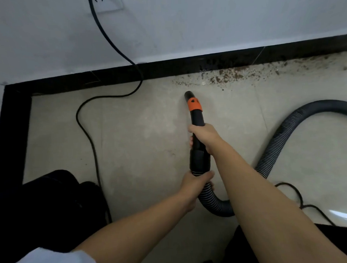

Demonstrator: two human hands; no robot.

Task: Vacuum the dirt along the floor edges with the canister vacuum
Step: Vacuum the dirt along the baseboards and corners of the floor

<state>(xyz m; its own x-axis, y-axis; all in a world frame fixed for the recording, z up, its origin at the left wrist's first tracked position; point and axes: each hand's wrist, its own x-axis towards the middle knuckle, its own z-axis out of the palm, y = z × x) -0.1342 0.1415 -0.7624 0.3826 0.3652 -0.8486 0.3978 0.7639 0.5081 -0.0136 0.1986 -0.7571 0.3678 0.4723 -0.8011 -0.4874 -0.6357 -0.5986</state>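
Along the far floor (149, 132) edge, brown dirt (231, 76) lies scattered against the black baseboard (166, 69), toward the right. Both hands have the vacuum nozzle (195, 118): right hand (205, 137) wrapped round the black tube below the orange collar (194, 104), left hand (194, 182) gripping the ribbed hose (277, 143) just behind the cuff. Nozzle tip sits just short of the dirt. Black power cord (100, 97) snakes down the wall (204, 22) onto the floor, left side.

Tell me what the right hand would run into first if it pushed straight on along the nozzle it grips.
The right hand points up the nozzle toward the wall. It would likely meet bare tile, then the left fringe of the dirt and the black baseboard; depth is uncertain.
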